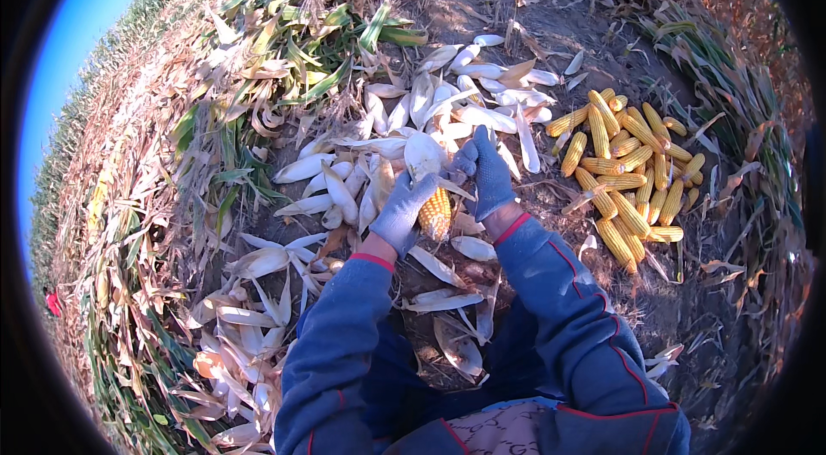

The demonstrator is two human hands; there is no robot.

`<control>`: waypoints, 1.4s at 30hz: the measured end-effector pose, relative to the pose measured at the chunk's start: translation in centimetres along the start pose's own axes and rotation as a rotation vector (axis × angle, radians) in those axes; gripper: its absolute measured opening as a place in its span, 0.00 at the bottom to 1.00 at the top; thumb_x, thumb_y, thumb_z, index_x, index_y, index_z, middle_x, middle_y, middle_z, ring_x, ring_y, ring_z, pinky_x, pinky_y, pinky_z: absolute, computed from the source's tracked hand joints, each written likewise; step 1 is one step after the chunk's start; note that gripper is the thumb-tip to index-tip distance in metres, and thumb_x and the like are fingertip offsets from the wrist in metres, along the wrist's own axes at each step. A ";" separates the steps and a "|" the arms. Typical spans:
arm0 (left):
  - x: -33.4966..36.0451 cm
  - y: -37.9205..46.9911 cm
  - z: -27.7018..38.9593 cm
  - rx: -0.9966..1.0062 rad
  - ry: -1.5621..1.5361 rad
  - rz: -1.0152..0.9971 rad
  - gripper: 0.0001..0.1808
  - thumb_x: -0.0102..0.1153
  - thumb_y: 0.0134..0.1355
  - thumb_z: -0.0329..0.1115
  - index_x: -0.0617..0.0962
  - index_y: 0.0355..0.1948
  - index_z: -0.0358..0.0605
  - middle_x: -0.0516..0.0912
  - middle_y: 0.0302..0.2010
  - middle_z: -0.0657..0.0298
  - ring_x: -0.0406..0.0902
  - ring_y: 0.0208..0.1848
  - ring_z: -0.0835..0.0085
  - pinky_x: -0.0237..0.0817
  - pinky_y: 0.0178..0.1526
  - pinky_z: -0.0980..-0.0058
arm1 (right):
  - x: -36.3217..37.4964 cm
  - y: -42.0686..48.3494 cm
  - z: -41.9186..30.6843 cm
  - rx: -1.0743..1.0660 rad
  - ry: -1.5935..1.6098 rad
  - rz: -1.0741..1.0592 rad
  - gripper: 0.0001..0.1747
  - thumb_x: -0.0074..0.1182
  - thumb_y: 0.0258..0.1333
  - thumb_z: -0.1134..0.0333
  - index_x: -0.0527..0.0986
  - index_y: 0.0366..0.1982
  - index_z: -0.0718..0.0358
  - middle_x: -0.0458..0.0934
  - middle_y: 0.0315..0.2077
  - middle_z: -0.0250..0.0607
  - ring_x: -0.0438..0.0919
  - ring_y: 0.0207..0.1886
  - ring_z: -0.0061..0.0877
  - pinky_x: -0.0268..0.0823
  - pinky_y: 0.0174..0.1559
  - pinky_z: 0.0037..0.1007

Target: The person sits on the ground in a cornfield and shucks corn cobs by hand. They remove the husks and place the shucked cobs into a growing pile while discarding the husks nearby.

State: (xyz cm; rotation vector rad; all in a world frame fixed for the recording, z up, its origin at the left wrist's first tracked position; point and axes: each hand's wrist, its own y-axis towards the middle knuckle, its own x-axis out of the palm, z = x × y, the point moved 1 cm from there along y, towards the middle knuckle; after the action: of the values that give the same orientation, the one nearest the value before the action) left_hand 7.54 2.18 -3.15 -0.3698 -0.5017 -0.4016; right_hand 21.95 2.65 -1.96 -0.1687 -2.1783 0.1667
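My left hand point(403, 213), in a grey knit work glove, grips an ear of corn point(435, 216). Yellow kernels show at the end towards me, while pale husk point(423, 155) is folded back at the far end. Just right of the ear is my right hand point(488, 174), gloved too, its fingers curled and pinching a strip of husk point(457, 189). Beyond both hands lies a heap of unhusked ears point(445, 100) in whitish husks. More ears in husk point(335, 190) lie left of my left hand.
On the right, husked yellow ears point(623, 165) form a pile on bare soil. Loose husks point(258, 326) cover the ground at lower left. Cut corn stalks with leaves point(297, 42) lie at upper left, and another row of stalks point(729, 81) runs along the right.
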 end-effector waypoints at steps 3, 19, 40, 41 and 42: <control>-0.1 -0.7 -0.1 -0.022 0.170 0.022 0.43 0.67 0.49 0.31 0.58 0.64 0.40 0.72 0.53 0.58 0.72 0.52 0.66 0.65 0.55 0.69 | 0.3 0.1 -1.6 0.008 0.014 -0.005 0.25 0.42 0.65 0.46 0.63 0.17 0.51 0.58 0.10 0.25 0.59 0.14 0.20 0.59 0.22 0.25; -5.7 -2.0 0.9 -0.079 1.043 0.323 0.32 0.69 0.37 0.30 0.74 0.47 0.36 0.81 0.38 0.55 0.78 0.42 0.64 0.69 0.45 0.69 | -4.4 1.9 -9.8 -0.391 -0.382 0.375 0.17 0.57 0.56 0.53 0.72 0.43 0.53 0.75 0.33 0.25 0.75 0.34 0.16 0.71 0.30 0.24; -10.7 6.3 -0.6 0.302 -0.190 0.083 0.18 0.52 0.62 0.41 0.75 0.49 0.42 0.80 0.44 0.62 0.80 0.40 0.70 0.72 0.42 0.74 | -1.1 -4.0 1.9 0.290 -1.234 -0.487 0.43 0.71 0.40 0.61 0.64 0.56 0.68 0.75 0.46 0.43 0.75 0.46 0.24 0.69 0.47 0.26; -10.7 6.2 -0.1 0.302 -0.251 0.045 0.17 0.51 0.62 0.43 0.76 0.47 0.43 0.80 0.42 0.63 0.80 0.40 0.70 0.72 0.42 0.73 | -1.2 -4.4 1.8 0.285 -1.190 -0.517 0.43 0.70 0.41 0.62 0.63 0.57 0.68 0.75 0.47 0.43 0.75 0.46 0.25 0.70 0.46 0.27; -10.8 6.0 0.3 0.229 -0.406 0.142 0.17 0.50 0.63 0.44 0.77 0.45 0.44 0.81 0.40 0.63 0.80 0.40 0.70 0.72 0.43 0.72 | -1.4 -4.9 1.7 0.282 -1.128 -0.541 0.43 0.70 0.42 0.64 0.61 0.58 0.67 0.74 0.49 0.43 0.75 0.46 0.25 0.71 0.46 0.27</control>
State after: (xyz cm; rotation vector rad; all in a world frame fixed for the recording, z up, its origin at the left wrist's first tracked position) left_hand 1.50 10.44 -10.03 -0.2622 -0.9032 -0.1267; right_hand 21.05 -2.47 -3.17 0.8694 -3.1550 0.3001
